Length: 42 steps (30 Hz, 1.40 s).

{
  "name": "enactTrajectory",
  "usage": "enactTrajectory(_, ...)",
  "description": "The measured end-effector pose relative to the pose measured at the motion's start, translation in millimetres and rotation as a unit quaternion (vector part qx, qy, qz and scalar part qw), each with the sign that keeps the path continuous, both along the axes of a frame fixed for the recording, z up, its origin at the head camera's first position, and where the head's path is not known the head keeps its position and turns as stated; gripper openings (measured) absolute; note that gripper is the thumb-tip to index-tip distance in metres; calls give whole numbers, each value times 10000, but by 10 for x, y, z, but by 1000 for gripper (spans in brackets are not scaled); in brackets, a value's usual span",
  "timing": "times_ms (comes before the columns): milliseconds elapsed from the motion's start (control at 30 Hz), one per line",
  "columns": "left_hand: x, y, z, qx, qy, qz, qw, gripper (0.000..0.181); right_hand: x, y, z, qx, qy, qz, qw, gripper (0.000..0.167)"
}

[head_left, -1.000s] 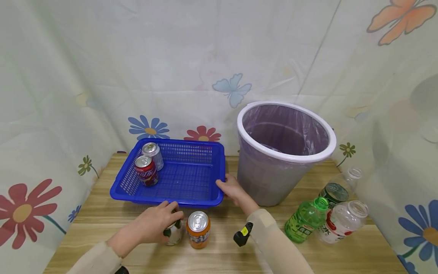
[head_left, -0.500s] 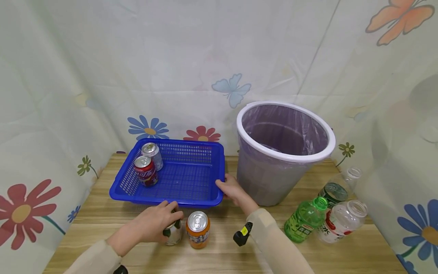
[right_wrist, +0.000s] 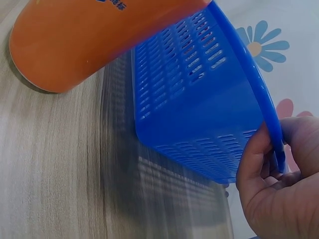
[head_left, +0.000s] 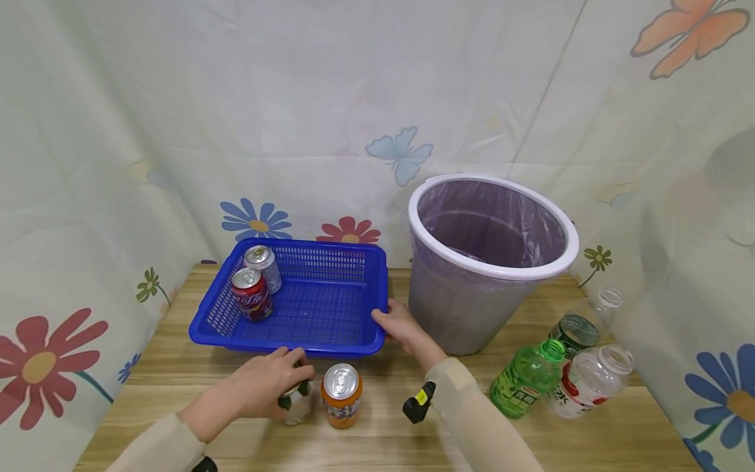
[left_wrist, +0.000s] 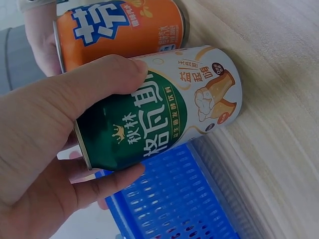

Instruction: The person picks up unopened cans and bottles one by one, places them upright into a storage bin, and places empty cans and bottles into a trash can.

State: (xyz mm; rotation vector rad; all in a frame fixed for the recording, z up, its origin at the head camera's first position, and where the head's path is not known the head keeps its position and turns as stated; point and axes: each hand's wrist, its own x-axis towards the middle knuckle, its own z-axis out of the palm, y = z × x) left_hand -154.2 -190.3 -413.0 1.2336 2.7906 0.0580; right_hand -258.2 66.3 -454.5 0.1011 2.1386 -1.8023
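The left hand (head_left: 265, 387) grips a dark green and white metal drink can (left_wrist: 172, 112), thumb on one side and fingers curled round the other. The can is roughly upright in front of the basket; I cannot tell whether its base touches the wooden desk (head_left: 380, 449). Just to its right an orange metal can with blue and white lettering (head_left: 341, 401) stands upright on the desk.

The right hand (head_left: 404, 328) pinches the rim of a blue rectangular plastic basket with slotted sides (head_left: 321, 321), near its front right corner, the thumb over the rim and the fingers curled beneath it. Inside the basket, on its left side, a dark red can (head_left: 252, 295) stands in front of a silver can (head_left: 263, 269), both near the left wall.

To the right of the basket stands a tall grey bin with a white rim (head_left: 460, 308), lined with a clear plastic bag (head_left: 519, 216). Near the bin, on the right of the desk, are three capless plastic bottles: a translucent green one (head_left: 525, 380), a clear one with a red and white label (head_left: 590, 383), and behind them a clear one with a dark green label (head_left: 580, 328). A pale cloth printed with flowers and butterflies (head_left: 295, 98) hangs behind everything.
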Motion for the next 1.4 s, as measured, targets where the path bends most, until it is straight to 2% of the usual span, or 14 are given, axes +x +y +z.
enactTrajectory(433, 32, -52, 133, 4, 28, -26, 10000, 58, -6, -11, 19, 103, -20, 55, 9999, 33)
enactTrajectory(667, 61, -100, 235, 55, 78, -50, 9999, 58, -3, -1, -3, 45, 237, 155, 9996, 31)
enactTrajectory(1033, 67, -191, 358, -127, 115, 53, 9998, 57, 18, -9, 66, 221, 26, 47, 9997, 33)
enactTrajectory(1267, 68, -264, 437, -64, 231, -3, 9997, 59, 3, -5, 41, 207, 4, 26, 9998, 32)
enactTrajectory(1400, 87, -305, 494, -98, 163, 100, 9998, 57, -6, -14, 28, 192, 13, -4, 9998, 32)
